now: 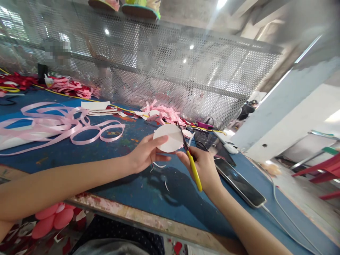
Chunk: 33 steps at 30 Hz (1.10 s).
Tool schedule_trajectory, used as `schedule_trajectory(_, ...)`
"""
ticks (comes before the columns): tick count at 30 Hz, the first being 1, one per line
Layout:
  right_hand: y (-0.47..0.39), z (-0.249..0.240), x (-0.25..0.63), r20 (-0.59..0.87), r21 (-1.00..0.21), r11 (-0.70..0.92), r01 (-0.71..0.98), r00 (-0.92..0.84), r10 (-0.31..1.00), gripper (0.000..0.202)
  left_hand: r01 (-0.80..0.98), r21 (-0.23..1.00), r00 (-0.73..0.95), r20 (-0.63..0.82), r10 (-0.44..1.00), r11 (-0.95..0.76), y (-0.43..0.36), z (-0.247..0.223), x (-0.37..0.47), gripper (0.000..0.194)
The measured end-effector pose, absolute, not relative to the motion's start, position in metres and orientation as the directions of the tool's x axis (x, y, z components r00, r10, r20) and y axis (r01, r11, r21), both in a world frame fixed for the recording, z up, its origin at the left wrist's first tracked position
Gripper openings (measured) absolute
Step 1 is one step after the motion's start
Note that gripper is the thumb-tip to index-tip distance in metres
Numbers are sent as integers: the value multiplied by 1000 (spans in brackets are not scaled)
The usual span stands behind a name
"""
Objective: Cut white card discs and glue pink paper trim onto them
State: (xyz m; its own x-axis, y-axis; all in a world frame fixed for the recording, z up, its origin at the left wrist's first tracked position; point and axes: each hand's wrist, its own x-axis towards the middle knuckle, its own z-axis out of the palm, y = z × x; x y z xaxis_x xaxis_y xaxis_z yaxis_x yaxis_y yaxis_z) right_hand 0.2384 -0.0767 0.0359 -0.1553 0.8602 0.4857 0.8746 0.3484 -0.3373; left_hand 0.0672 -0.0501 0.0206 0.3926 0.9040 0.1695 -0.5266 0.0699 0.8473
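Observation:
Between the thumb and fingers of my left hand (pixel 145 154) is a round white paper disc (pixel 170 141), held above the blue table. My right hand (pixel 204 166) grips a pair of scissors (pixel 195 171) with yellow handles. Their dark blades meet the right edge of the disc, where a thin paper strip (pixel 190 139) curls away. Thin white paper trimmings (pixel 166 186) lie on the tabletop below my hands.
Loops of pink ribbon (pixel 79 129) spread over the table's left side. Pink strips (pixel 167 113) pile against the perforated metal screen (pixel 159 63). A phone (pixel 241 182) with a white cable lies right of my right hand. Pink balloons (pixel 54 217) sit below the table edge.

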Motion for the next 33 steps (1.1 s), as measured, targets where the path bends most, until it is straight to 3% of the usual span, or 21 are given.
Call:
schedule_trajectory(9, -80, 34, 236, 318, -425, 453, 784, -339, 886, 58, -270, 931, 304, 323, 896, -245, -60, 21, 67, 21)
schedule_trajectory(28, -83, 33, 238, 337, -510, 442, 738, -301, 892, 59, -189, 946, 366, 317, 875, -263, -59, 33, 60, 27)
schedule_trajectory(33, -83, 39, 239, 281, -632, 523, 572, -460, 843, 52, -195, 952, 418, 299, 858, -236, -61, 28, 62, 24)
